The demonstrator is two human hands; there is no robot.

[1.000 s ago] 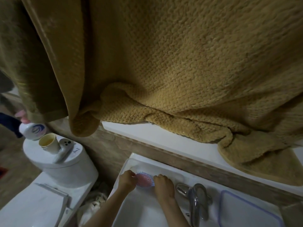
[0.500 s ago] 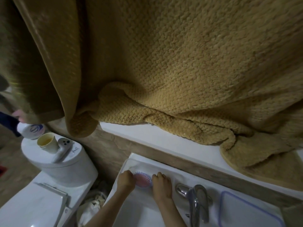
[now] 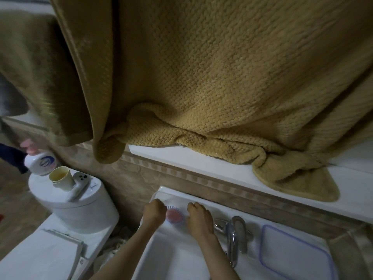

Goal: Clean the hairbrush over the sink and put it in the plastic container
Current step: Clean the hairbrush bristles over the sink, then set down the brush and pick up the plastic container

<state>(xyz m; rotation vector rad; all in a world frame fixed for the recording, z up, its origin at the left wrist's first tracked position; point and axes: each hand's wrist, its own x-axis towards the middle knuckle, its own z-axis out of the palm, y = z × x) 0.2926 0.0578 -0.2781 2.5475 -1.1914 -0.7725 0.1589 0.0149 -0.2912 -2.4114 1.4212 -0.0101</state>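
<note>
A small round pink hairbrush [image 3: 175,216] with a pale purple rim lies bristles up over the back left of the white sink [image 3: 171,259]. My left hand [image 3: 154,212] is closed in a fist on the brush's left side, hiding its handle. My right hand [image 3: 198,216] sits just right of the brush head, fingers curled and touching its edge; whether it holds anything is hidden. The clear plastic container [image 3: 290,257] with a blue rim stands on the counter right of the tap.
A chrome tap [image 3: 235,237] rises between my right hand and the container. A large mustard towel [image 3: 232,98] hangs over the white ledge behind the sink. Left, a toilet tank [image 3: 76,203] carries a cup [image 3: 60,178], a bottle [image 3: 41,162] and a white device.
Both hands and the brush stay at the sink's back left. My right hand has shifted slightly to the right, uncovering more of the brush head. The view has tilted a little.
</note>
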